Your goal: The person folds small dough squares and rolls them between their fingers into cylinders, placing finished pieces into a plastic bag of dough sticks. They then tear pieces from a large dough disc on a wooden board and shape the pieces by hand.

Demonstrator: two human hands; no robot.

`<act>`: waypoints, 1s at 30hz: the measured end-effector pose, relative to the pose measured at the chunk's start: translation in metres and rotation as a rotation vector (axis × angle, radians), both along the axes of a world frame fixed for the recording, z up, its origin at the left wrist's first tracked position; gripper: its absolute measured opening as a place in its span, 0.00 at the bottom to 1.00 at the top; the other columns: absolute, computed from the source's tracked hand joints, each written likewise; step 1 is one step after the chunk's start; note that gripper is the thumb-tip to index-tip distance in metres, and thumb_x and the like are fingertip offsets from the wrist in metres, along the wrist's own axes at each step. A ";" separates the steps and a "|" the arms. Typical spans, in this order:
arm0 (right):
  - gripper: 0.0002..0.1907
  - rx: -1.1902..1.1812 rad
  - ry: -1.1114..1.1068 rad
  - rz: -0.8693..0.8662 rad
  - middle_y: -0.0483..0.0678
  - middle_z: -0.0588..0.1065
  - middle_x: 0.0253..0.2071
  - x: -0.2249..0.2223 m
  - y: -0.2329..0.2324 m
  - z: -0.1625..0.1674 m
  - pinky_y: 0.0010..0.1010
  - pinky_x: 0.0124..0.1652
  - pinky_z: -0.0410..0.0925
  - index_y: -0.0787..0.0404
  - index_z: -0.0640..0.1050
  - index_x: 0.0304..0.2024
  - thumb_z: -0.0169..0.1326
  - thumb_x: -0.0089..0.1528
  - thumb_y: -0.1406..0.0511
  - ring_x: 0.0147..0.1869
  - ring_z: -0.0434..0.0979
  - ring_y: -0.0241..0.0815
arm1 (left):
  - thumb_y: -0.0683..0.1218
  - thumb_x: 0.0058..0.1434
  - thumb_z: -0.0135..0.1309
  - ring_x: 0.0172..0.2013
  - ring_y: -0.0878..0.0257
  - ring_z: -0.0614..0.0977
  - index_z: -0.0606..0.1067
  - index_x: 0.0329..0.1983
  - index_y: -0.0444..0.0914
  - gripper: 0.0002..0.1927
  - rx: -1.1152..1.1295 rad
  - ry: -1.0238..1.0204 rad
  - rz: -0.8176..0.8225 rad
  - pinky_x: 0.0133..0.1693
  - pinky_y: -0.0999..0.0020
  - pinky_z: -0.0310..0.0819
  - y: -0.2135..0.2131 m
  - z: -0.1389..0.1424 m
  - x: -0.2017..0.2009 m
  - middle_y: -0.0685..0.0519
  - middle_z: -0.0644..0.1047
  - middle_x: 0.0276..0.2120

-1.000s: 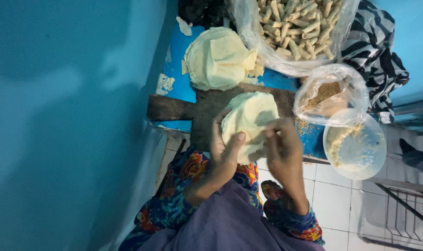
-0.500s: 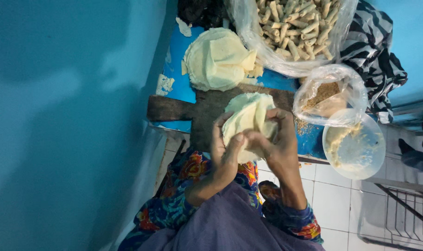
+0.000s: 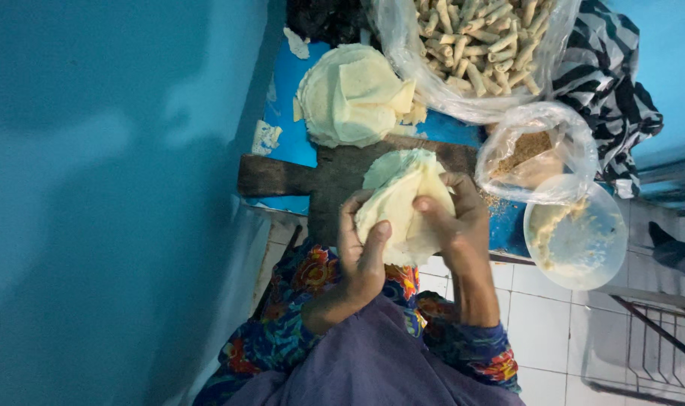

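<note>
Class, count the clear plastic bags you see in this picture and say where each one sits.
2. A large clear plastic bag of pale rolled sticks lies at the top; a smaller clear plastic bag of brown crumbs sits below it, beside the round clear bowl. More may lie out of view.

I see a stack of pale round wrappers (image 3: 354,94) on the blue table (image 3: 290,83) | clear bag of rolled sticks (image 3: 478,45) | small bag of brown filling (image 3: 534,154) | round bowl with paste (image 3: 575,233) | striped cloth (image 3: 606,83) | white tiled floor (image 3: 538,323)
</note>
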State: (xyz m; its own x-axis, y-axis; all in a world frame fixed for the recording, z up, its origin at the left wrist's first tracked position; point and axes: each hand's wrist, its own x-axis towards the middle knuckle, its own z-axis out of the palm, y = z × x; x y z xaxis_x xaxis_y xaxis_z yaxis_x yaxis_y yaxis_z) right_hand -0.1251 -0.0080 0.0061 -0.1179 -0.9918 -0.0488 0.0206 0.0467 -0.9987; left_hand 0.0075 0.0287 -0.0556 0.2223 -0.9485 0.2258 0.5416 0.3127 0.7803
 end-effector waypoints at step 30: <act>0.20 0.096 -0.071 0.055 0.48 0.78 0.48 -0.027 -0.025 0.020 0.28 0.47 0.72 0.65 0.73 0.58 0.52 0.64 0.66 0.47 0.79 0.36 | 0.44 0.71 0.57 0.65 0.50 0.74 0.61 0.71 0.33 0.29 -0.050 0.352 0.372 0.68 0.51 0.72 -0.022 0.028 0.094 0.43 0.70 0.64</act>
State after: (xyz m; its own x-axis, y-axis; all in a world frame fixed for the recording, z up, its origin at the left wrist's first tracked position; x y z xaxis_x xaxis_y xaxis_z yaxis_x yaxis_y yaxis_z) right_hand -0.1521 -0.0334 0.0259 -0.0565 -0.9870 -0.1505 0.0856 0.1454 -0.9857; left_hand 0.1010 0.0067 -0.0280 0.6130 -0.7810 0.1193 0.6140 0.5659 0.5502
